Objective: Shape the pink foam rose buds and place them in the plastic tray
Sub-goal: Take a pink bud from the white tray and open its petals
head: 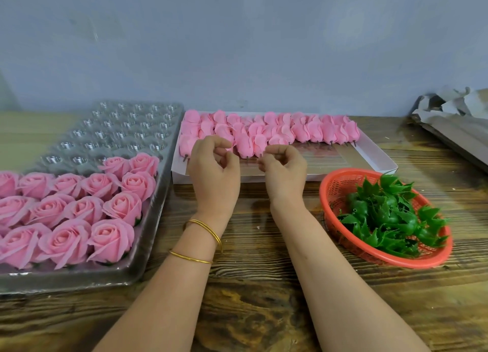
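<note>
Left grip and right grip are held curled with nothing gripped, just above the near part of the white box. Unshaped rose buds are packed along the box's far side. Shaped roses are seated in the plastic tray at the left of the bench.

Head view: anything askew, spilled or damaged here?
Nothing much. Roses sit upright in the plastic tray, green leaf pieces are inside the red basket. Only a small pale scrap lies loose on the table.
</note>
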`<act>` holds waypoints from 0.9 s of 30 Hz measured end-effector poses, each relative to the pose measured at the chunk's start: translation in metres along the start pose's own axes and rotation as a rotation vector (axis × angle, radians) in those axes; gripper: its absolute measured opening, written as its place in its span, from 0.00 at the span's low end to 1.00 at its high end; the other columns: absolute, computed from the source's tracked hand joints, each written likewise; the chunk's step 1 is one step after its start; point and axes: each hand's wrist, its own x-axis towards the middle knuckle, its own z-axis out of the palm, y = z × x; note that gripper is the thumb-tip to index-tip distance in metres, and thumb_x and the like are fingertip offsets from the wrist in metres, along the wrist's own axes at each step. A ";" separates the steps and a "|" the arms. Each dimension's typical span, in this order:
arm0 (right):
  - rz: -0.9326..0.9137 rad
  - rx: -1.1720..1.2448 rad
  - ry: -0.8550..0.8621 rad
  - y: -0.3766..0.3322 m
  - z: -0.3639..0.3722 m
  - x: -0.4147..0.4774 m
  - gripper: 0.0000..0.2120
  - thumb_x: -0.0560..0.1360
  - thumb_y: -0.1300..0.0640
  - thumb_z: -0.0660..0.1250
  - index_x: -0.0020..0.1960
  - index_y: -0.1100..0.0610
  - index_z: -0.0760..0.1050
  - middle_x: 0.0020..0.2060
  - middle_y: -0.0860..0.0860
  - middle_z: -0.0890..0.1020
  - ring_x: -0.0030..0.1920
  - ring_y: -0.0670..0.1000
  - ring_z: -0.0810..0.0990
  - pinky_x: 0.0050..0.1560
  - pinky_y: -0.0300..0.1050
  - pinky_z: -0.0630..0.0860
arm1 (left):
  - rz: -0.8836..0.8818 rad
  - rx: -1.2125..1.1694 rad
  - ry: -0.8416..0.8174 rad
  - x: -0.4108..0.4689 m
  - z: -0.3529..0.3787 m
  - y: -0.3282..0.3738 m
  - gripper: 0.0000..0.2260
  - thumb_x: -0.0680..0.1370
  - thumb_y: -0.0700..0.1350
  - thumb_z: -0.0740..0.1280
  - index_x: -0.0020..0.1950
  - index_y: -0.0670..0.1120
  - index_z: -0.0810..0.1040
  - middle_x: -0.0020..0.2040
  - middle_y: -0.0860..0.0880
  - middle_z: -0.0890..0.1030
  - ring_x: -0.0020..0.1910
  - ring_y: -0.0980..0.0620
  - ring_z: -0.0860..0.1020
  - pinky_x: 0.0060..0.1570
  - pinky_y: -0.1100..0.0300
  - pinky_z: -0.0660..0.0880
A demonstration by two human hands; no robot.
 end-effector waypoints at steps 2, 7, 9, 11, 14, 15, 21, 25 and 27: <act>0.019 0.012 0.049 0.000 0.001 0.006 0.11 0.74 0.66 0.64 0.43 0.50 0.74 0.41 0.51 0.80 0.50 0.57 0.82 0.57 0.52 0.78 | 0.012 0.013 0.006 -0.002 0.000 -0.002 0.09 0.71 0.32 0.67 0.44 0.46 0.77 0.41 0.49 0.76 0.34 0.60 0.73 0.41 0.64 0.73; 0.083 -0.020 0.147 0.002 0.001 0.028 0.09 0.76 0.64 0.63 0.54 0.54 0.71 0.42 0.45 0.75 0.42 0.44 0.76 0.40 0.35 0.69 | 0.012 0.005 0.019 -0.003 0.000 -0.005 0.10 0.71 0.31 0.67 0.44 0.46 0.76 0.42 0.49 0.75 0.36 0.59 0.73 0.40 0.67 0.72; 0.101 -0.071 0.176 0.002 0.003 0.040 0.11 0.77 0.63 0.63 0.59 0.57 0.69 0.47 0.48 0.74 0.46 0.48 0.75 0.45 0.38 0.69 | -0.004 0.004 0.019 -0.002 0.000 -0.006 0.09 0.71 0.31 0.67 0.44 0.45 0.77 0.42 0.49 0.75 0.36 0.57 0.73 0.41 0.63 0.74; 0.133 -0.151 0.175 0.000 0.009 0.055 0.13 0.77 0.62 0.63 0.62 0.58 0.69 0.52 0.52 0.71 0.50 0.52 0.72 0.47 0.42 0.69 | -0.017 -0.002 0.023 -0.001 0.000 -0.007 0.09 0.71 0.31 0.67 0.44 0.44 0.77 0.41 0.49 0.75 0.36 0.54 0.73 0.41 0.59 0.75; 0.259 -0.317 0.146 -0.003 0.014 0.073 0.18 0.76 0.59 0.64 0.65 0.61 0.71 0.58 0.56 0.75 0.56 0.57 0.76 0.49 0.46 0.73 | -0.029 -0.003 0.028 -0.001 0.000 -0.009 0.09 0.71 0.31 0.67 0.43 0.45 0.77 0.41 0.47 0.77 0.36 0.53 0.74 0.42 0.58 0.75; 0.298 -0.369 0.118 -0.003 0.015 0.078 0.18 0.76 0.59 0.64 0.64 0.60 0.72 0.58 0.57 0.76 0.57 0.57 0.77 0.51 0.47 0.74 | -0.030 -0.002 0.029 -0.001 0.000 -0.009 0.09 0.71 0.32 0.68 0.43 0.45 0.77 0.41 0.46 0.77 0.36 0.54 0.74 0.42 0.58 0.75; 0.383 -0.592 -0.054 -0.001 0.015 0.092 0.09 0.75 0.61 0.62 0.38 0.58 0.63 0.36 0.53 0.70 0.37 0.52 0.70 0.38 0.44 0.70 | -0.024 -0.006 0.042 0.000 0.000 -0.010 0.09 0.70 0.32 0.68 0.43 0.46 0.77 0.41 0.47 0.77 0.36 0.53 0.74 0.41 0.60 0.75; 0.339 -0.611 -0.192 -0.001 0.011 0.099 0.08 0.74 0.60 0.66 0.39 0.54 0.68 0.38 0.51 0.72 0.35 0.50 0.71 0.35 0.40 0.72 | -0.019 0.000 0.032 0.000 0.000 -0.010 0.09 0.70 0.32 0.68 0.43 0.45 0.77 0.40 0.46 0.78 0.36 0.52 0.75 0.40 0.60 0.74; 0.347 -0.883 -0.270 -0.006 0.011 0.100 0.03 0.78 0.56 0.62 0.49 0.54 0.68 0.47 0.53 0.72 0.45 0.52 0.73 0.48 0.42 0.74 | -0.025 -0.001 0.030 0.000 0.000 -0.011 0.08 0.70 0.32 0.68 0.43 0.45 0.77 0.40 0.45 0.78 0.36 0.52 0.75 0.40 0.60 0.74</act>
